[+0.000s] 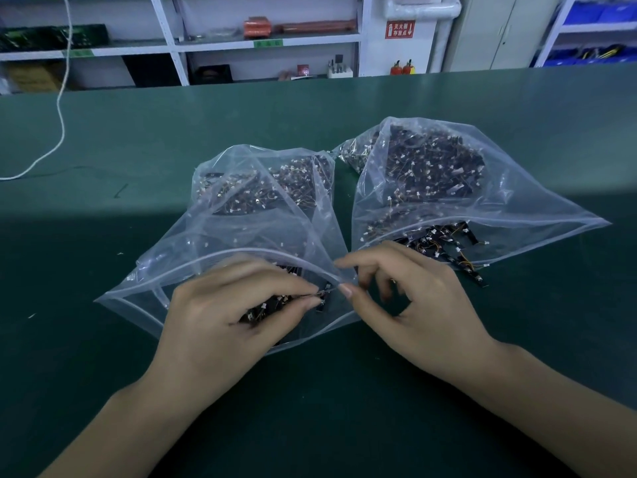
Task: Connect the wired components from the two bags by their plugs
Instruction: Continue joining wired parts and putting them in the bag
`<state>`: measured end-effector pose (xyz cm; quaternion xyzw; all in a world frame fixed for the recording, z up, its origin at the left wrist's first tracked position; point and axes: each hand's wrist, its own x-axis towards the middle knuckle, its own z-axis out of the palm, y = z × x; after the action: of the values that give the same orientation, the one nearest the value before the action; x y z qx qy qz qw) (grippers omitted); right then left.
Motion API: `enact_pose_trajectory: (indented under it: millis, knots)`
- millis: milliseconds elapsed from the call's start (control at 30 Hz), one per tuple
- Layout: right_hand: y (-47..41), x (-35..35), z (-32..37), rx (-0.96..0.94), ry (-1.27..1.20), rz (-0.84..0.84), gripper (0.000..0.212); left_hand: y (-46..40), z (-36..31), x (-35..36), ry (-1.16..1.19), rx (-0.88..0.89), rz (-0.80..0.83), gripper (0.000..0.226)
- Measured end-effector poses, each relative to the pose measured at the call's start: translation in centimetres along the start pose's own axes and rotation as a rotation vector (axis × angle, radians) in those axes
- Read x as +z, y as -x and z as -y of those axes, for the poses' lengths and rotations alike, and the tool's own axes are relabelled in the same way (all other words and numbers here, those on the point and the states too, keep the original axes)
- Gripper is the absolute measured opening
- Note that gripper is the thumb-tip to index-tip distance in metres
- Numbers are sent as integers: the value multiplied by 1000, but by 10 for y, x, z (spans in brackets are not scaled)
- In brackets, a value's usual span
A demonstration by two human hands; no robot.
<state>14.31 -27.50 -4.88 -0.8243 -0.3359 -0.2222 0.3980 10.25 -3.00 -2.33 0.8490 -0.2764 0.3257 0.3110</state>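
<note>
Two clear zip bags lie open on the green bench mat, and the work is happening right at the mouth of the left bag [213, 236], low in the middle of the frame. A small black wired component [322, 298] sits there between the two hands, just at the bag's rim.

The left hand [227, 319] rests over the bag's opening with its fingers curled, thumb and forefinger pinching the component or its lead — it is too small to say which. The right hand [413, 305] is just beside it, forefinger and thumb drawn together at the same spot, the other fingers loosely bent. Whether the right hand grips a plug of its own or only steadies the same piece, I cannot tell.

My reading is that this is the mating step, or the moment just before it: one piece held, its partner being lined up. The next move calls for fine alignment of two tiny plugs, squared to each other and then pressed home with the fingertips.

The right bag [482, 201] lies to the right of centre, well filled, with a few black strips with orange wires [444, 246] spilling from its mouth near the right hand. Both bags hold heaps of dark parts with white plugs. A white cord [62, 108] trails across the mat at upper left, and grey shelving [172, 39] runs along the top of the frame.
</note>
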Motion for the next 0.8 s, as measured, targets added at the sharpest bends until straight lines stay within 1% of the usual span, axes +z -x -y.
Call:
enact_pose_trajectory:
  millis: [133,267,433,500,600,800]
  knots:
    - [-1,-2,1,-44,-13,24,20,1,-7,5,96,-43,-43,6]
    - [0,-4,5,-131,-96,65,15,2,-12,7,268,-161,-65,7]
    - [-2,-5,7,-148,-178,-7,11,4,-17,11,431,-257,-37,6]
    - [-2,-5,7,-125,-219,-23,9,4,-18,12,432,-261,-19,8]
    - [-2,-4,6,-104,-235,-29,9,4,-17,11,402,-256,1,4]
    - [-3,-4,6,-108,-184,-35,10,1,-17,11,333,-232,9,6]
